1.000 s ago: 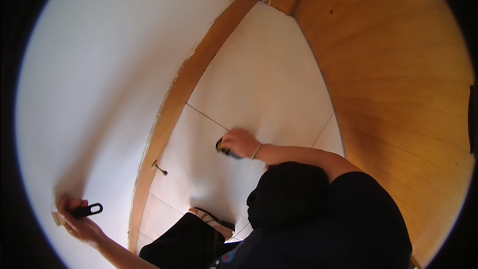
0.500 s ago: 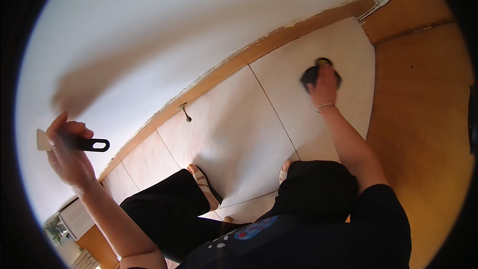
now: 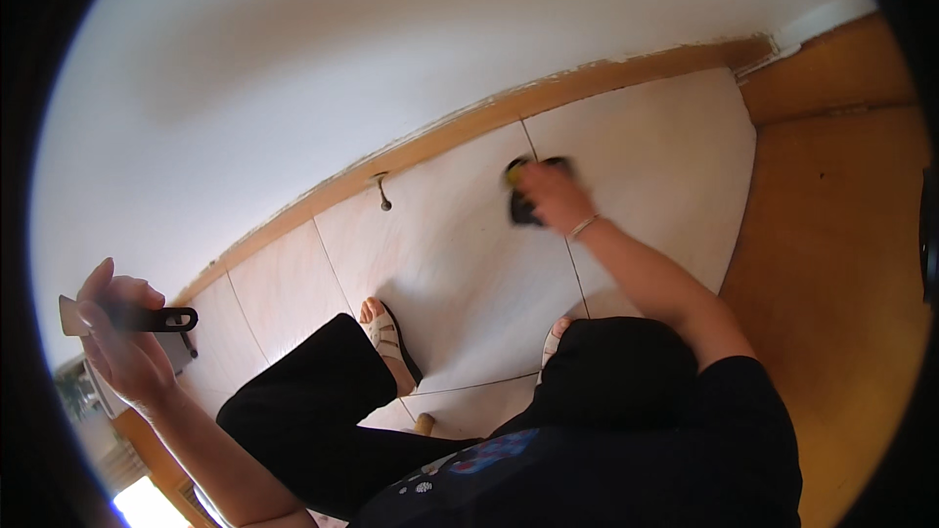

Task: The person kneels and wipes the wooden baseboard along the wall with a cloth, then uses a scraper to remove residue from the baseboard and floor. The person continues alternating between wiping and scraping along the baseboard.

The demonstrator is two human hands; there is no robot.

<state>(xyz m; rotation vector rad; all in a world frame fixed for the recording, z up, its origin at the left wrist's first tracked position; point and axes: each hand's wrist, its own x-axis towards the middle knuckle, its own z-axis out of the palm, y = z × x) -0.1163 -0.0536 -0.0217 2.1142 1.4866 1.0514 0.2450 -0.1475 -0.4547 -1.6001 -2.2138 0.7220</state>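
At the far left, my left hand (image 3: 127, 332) is raised with its fingers closed around a scraper with a black handle (image 3: 161, 320) that has a slot at its end. The scraper's pale flat blade (image 3: 71, 317) points to the left. My right hand (image 3: 559, 198) reaches over the floor, wrapped around a dark object (image 3: 525, 211) with a small yellowish part. Motion smears that object, so its kind is unclear. It is over the pale tiles close to the wooden skirting board (image 3: 450, 130), and whether it touches the floor I cannot tell.
A metal doorstop (image 3: 383, 194) stands out near the skirting. The white wall (image 3: 323, 49) rises beyond, with chipped edging along the board. An orange-brown wooden panel (image 3: 831, 293) borders the right. My sandalled feet (image 3: 389, 337) rest on the tiles; a short wooden peg-like piece (image 3: 424, 423) lies between my legs.
My right hand has swept left with the dark object, from the far right tile to near the tile joint. My left hand, still on the scraper, sits slightly lower in view.
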